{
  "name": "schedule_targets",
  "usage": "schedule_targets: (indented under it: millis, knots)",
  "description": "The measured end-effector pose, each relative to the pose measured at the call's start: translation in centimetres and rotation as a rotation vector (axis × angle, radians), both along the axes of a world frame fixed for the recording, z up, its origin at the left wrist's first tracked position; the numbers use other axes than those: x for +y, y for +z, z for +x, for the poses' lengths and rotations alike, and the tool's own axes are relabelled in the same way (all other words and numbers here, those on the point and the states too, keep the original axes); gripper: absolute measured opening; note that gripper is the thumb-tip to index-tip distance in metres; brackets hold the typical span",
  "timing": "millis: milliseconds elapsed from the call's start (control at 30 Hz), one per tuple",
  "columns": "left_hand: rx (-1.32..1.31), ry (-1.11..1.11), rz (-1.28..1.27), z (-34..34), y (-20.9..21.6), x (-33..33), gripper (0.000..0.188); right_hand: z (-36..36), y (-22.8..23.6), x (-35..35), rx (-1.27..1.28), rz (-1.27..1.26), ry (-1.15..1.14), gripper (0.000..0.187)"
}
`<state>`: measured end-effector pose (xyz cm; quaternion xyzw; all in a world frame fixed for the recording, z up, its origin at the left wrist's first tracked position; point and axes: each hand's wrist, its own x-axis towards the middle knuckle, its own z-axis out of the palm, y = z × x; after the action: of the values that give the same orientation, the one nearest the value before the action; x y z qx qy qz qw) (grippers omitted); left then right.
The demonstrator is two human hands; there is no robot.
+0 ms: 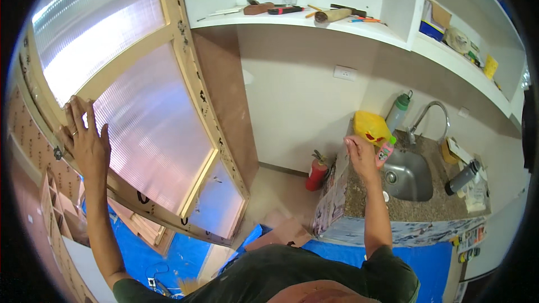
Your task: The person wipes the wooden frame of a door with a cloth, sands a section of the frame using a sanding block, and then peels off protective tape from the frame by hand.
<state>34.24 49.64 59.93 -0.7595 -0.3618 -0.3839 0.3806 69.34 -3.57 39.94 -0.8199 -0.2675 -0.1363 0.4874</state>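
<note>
At the left stands a wooden frame [193,92] glazed with translucent ribbed panels [154,118]. My left hand [90,137] lies against the frame's left edge, near a crossbar [123,64], with its fingers stretched out. My right hand [362,157] is raised over the stone counter [356,196], apart from the frame. Its fingers are drawn together in a pinch, and whatever they may hold is too small to make out. Just beyond that hand are a yellow plastic bag [371,126] and a pink bottle [384,152] with a green cap.
White shelves [309,21] overhead carry a mallet [332,15], a cutter knife [285,10] and pencils. A steel sink [415,177], faucet [438,106] and grey bottle [463,177] are at right. A red fire extinguisher [318,173] stands beside the counter. Blue sheeting [191,261] covers floor.
</note>
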Motion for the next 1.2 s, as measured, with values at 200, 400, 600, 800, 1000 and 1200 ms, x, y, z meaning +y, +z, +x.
schedule_targets:
  millis: [200, 400, 600, 800, 1000, 1200]
  knots:
    - [-0.016, 0.042, -0.027, 0.6, -0.4, -1.0, 0.069, 4.3, 14.2, 12.1, -0.534, 0.114, 0.325, 0.018]
    - [0.079, -0.548, -0.352, 2.2, -6.3, -5.7, 0.066, 14.3, 29.9, 26.5, -0.737, -0.086, 0.473, 0.060]
    - [0.100, -0.489, -0.660, -2.8, -14.8, -11.5, 0.061, 24.8, 37.4, 34.4, -0.536, -0.708, 0.369, 0.103]
    - [-0.068, -0.138, -1.031, -11.3, -23.3, -14.3, 0.061, 26.6, 37.2, 36.9, -0.408, -0.877, 0.439, 0.098]
    - [-0.237, -0.035, -1.178, -16.6, -34.2, -17.0, 0.062, 26.2, 37.2, 37.6, -0.434, -0.936, 0.438, 0.081]
    - [-0.236, 0.203, -1.500, -14.6, -31.6, -21.3, 0.060, 23.9, 36.8, 37.8, -0.369, -0.920, 0.428, 0.076]
